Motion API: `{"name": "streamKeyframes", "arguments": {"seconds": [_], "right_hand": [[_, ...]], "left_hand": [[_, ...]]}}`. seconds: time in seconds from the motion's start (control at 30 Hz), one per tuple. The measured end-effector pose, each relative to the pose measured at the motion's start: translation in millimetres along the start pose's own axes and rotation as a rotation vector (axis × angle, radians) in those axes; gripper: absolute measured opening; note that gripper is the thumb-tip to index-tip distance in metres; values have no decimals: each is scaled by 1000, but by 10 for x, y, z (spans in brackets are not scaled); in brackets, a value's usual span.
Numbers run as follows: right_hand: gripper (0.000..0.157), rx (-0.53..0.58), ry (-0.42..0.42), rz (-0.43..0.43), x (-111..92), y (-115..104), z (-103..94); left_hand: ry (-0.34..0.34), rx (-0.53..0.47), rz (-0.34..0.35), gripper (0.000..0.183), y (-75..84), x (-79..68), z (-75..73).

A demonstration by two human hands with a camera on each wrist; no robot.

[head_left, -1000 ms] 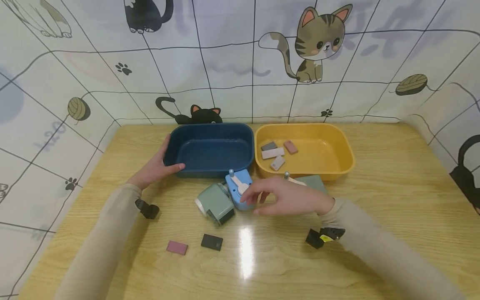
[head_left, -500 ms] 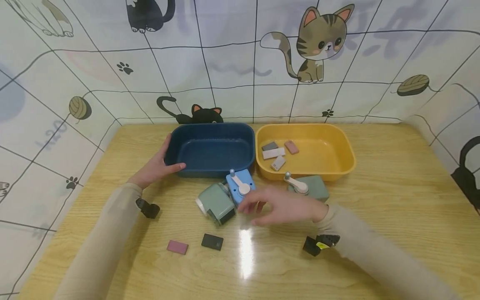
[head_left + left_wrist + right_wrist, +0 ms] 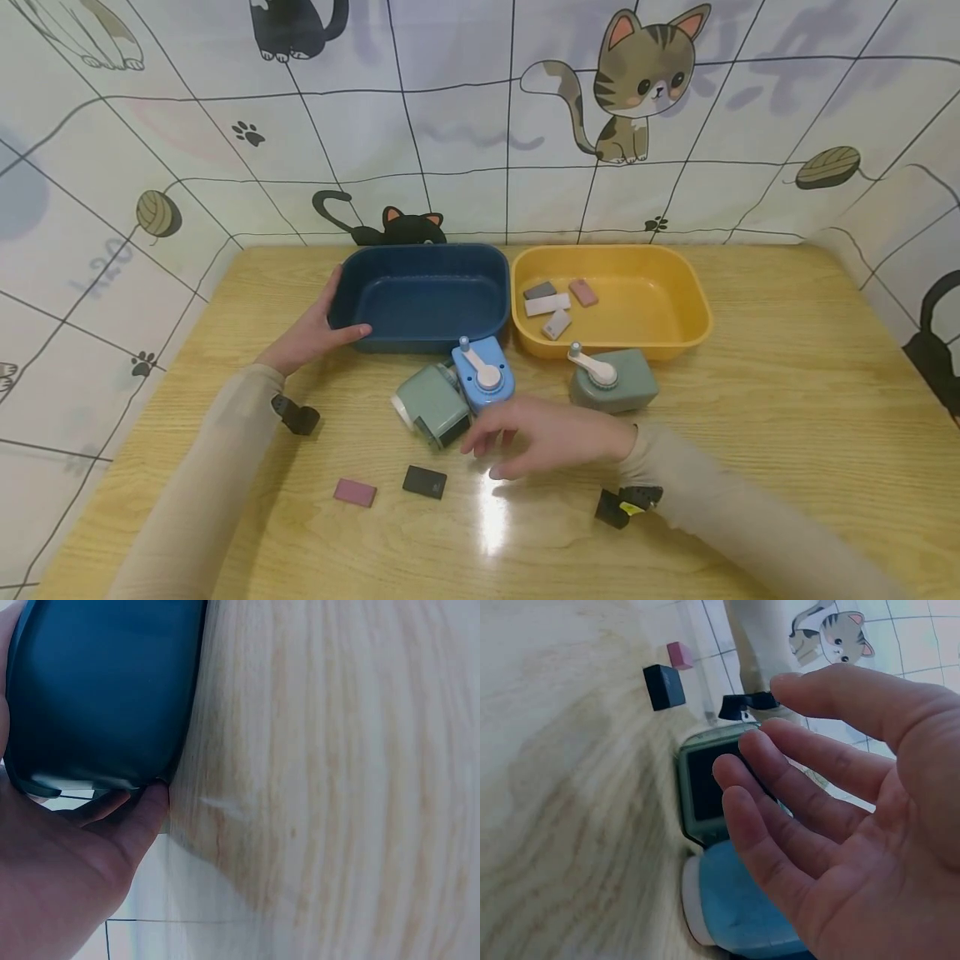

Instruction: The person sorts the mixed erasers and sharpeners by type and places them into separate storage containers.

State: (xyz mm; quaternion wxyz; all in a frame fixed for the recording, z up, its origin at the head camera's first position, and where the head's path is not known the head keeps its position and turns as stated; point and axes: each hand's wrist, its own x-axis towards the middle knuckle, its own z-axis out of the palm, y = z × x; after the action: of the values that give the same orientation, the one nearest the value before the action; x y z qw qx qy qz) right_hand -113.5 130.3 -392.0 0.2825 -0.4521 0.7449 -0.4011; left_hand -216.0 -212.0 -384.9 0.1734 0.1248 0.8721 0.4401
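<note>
At the left end of the dark blue bin (image 3: 420, 343), my left hand (image 3: 309, 337) grips it, thumb over the front rim and fingers along the outer side. The left wrist view shows the fingers curled against the bin's wall (image 3: 105, 682). My right hand (image 3: 551, 437) hovers over the table, fingers loosely bent and holding nothing. Just beyond its fingers are a light blue crank-handled pencil sharpener (image 3: 480, 367) and a grey-green sharpener (image 3: 431, 404) lying tilted. Both also show behind the fingers in the right wrist view. A black block (image 3: 424, 482) and a pink block (image 3: 355, 492) lie nearer the front.
A yellow bin (image 3: 652, 312) stands right of the blue one, holding several small blocks, among them a white block (image 3: 547, 305). In front of it sits another grey-green crank sharpener (image 3: 633, 379). A cat-printed cloth (image 3: 465, 125) backs the table.
My right hand has drawn back toward the front and slightly left, uncovering the right-hand grey-green sharpener and more of the light blue one. The left hand stays on the blue bin.
</note>
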Motion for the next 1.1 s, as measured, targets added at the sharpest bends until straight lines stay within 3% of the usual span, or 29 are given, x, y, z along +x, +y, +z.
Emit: {"name": "streamKeyframes", "arguments": {"seconds": [0.33,0.67,0.83,1.1], "right_hand": [[37,-98,-64,1,81,5,138],[35,-121,-79,5,175,-2,309],[39,-178,-95,41,209,-26,356],[47,-264,-118,27,268,-62,403]], "left_hand": [[9,8,-9,106,3,1,-4],[9,9,-5,105,11,4,-7],[7,6,-5,105,19,-1,-10],[6,5,-7,105,27,-10,-8]]}}
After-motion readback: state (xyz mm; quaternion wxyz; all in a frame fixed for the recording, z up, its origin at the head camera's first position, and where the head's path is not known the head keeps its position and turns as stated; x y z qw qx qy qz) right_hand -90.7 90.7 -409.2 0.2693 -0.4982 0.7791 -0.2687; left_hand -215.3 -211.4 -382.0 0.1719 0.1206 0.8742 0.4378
